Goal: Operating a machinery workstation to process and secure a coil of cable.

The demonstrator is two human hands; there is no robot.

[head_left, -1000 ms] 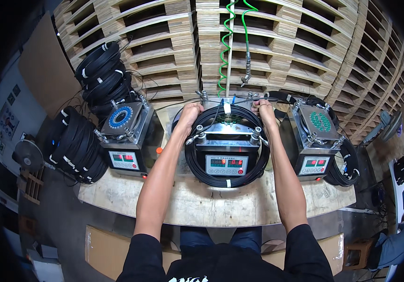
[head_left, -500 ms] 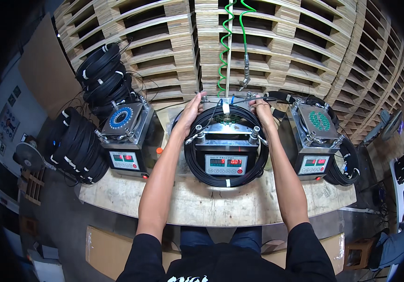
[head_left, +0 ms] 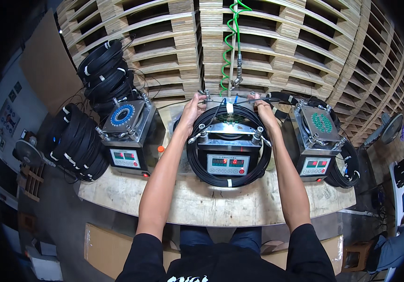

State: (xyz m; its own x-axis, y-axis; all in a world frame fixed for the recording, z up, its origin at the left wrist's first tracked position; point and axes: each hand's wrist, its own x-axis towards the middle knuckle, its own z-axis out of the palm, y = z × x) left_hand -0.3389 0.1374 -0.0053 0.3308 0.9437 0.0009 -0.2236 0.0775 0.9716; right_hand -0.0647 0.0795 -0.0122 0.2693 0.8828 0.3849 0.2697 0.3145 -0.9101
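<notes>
The green hose's metal tip [head_left: 239, 70] has swung left, while your left hand [head_left: 192, 112] and right hand [head_left: 263, 109], their grips too small to tell, flank the far side of the black cable coil [head_left: 216, 182] around the middle machine [head_left: 228, 164], whose clamps [head_left: 258, 134] could snag it if tugged.

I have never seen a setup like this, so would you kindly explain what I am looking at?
A camera worn on the head looks down through a fisheye lens, so straight edges bend. No robot works here: these are the person's bare left hand and right hand, near the far side of the middle machine. A black cable coil encircles its lit panel. Similar machines stand at left and right on the wooden table. Whether either hand grips anything is unclear.
</notes>
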